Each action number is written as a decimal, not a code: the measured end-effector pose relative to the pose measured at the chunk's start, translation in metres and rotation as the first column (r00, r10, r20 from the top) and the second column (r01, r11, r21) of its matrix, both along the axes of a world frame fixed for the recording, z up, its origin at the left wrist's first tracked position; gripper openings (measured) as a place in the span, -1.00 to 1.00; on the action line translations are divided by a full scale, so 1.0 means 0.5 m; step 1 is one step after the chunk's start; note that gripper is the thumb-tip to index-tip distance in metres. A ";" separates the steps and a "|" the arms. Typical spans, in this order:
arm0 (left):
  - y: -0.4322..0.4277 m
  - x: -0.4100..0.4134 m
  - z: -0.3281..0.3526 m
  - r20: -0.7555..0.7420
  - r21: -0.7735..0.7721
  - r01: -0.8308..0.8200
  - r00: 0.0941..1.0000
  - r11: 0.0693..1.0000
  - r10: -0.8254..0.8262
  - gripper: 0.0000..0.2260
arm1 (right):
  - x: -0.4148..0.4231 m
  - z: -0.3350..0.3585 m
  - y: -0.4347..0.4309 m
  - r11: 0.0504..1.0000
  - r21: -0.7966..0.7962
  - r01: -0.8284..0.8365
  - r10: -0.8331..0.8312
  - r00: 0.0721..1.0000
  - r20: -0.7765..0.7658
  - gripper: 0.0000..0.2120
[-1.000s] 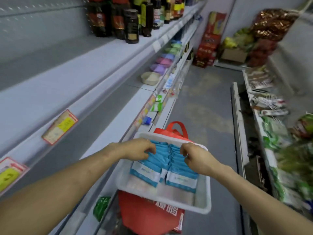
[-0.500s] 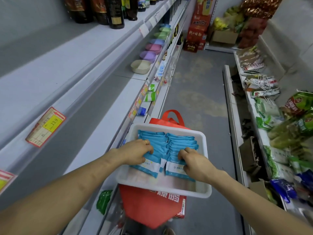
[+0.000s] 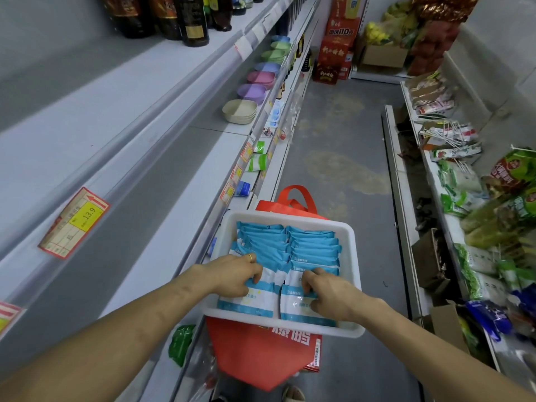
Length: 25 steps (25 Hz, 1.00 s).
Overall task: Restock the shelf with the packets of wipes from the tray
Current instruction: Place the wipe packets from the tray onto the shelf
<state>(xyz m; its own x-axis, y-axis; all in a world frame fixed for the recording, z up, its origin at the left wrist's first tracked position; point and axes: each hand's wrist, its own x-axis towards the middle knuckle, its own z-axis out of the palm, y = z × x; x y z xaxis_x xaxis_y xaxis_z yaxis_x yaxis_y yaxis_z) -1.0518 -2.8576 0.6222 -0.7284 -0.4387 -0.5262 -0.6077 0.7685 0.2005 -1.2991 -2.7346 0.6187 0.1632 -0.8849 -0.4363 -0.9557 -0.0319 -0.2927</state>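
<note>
Your left hand (image 3: 237, 274) lies with its fingers curled down onto the front of the left row of packets of wipes (image 3: 313, 245). A ring (image 3: 251, 257) shows on one finger. Your right hand (image 3: 330, 297) is curled the same way on the front of the right row. The fingertips of both hands are buried among the packets, so each grip is probably a pinch on a packet or two, though how many you cannot tell.

The packets stand overlapped in two rows inside the white tray (image 3: 356, 265), running away from your knuckles toward its far wall. The nearest ones lie flatter, partly under your palms. The tray rests on a red bag (image 3: 261, 352), which hides whatever carries it. Just to the left of the tray is the pale shelf (image 3: 139, 248), and a yellow price tag (image 3: 74, 223) sits on the rail above it. The goods at the right edge of the view are blurred.

Since half a second ago both hands have slid along the rows toward you, from mid-tray to the near end, uncovering more blue packet tops behind them. The tray itself has stayed on the bag.
</note>
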 end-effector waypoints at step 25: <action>0.024 0.028 0.270 -0.160 -0.150 -0.003 0.987 0.989 -0.021 -0.67 | -0.039 0.294 -0.288 0.917 -0.229 -0.327 0.316 0.945 -0.081 -0.60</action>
<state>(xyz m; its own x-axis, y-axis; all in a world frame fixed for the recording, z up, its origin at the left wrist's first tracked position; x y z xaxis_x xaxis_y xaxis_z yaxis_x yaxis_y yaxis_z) -1.0378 -2.8457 0.7570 -0.8023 -0.4968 -0.3308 -0.5699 0.8023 0.1774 -1.3187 -2.8785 0.7659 0.4424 -0.8658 -0.2339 -0.8934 -0.4027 -0.1991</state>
